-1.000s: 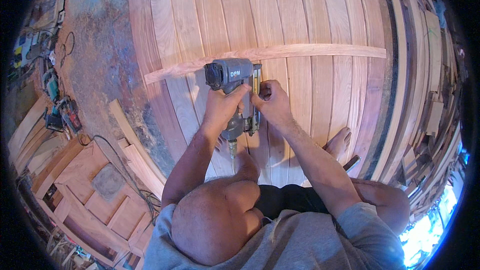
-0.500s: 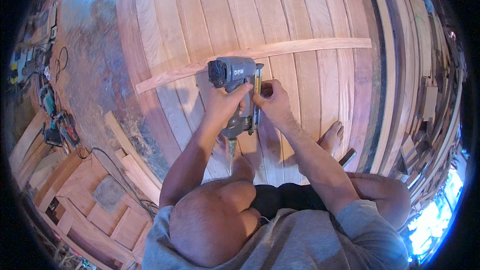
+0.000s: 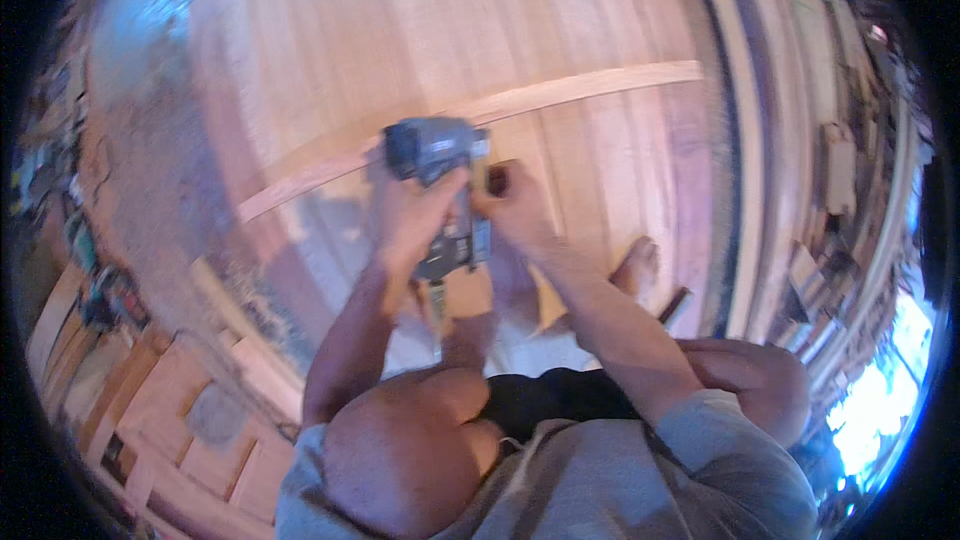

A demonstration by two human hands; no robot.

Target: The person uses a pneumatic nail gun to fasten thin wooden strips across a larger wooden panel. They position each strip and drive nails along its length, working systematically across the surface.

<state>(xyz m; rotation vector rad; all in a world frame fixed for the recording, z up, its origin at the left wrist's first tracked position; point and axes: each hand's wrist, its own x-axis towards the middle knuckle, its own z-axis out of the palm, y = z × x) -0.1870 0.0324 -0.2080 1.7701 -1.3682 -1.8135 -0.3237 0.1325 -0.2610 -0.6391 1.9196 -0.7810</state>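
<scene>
A dark grey and black air nail gun [image 3: 437, 147] is held up over a panel of wooden boards [image 3: 470, 20], its body on its side across the middle of the view. My left hand [image 3: 412, 220] is wrapped round its handle, the thumb lying along the right side. With curled fingers, my right hand [image 3: 522, 208] pinches at the narrow magazine [image 3: 481, 195] on the tool's right side. Blur hides whether a loose nail strip is between those fingertips. Beneath the tool, a thin wooden strip [image 3: 590, 88] lies crosswise over the boards. A hose fitting [image 3: 437, 300] hangs from the handle's end.
Long boards [image 3: 800, 140] are stacked along the right. At left lie power tools [image 3: 105, 290], loose wood offcuts [image 3: 250, 330] and a panelled wooden frame [image 3: 190, 420]. A dark stick-like object [image 3: 675, 305] is near my foot [image 3: 637, 265] on the panel.
The whole view has shifted and blurred, so the panel, strip and nail gun appear farther left. Both hands keep nearly the same hold on the tool.
</scene>
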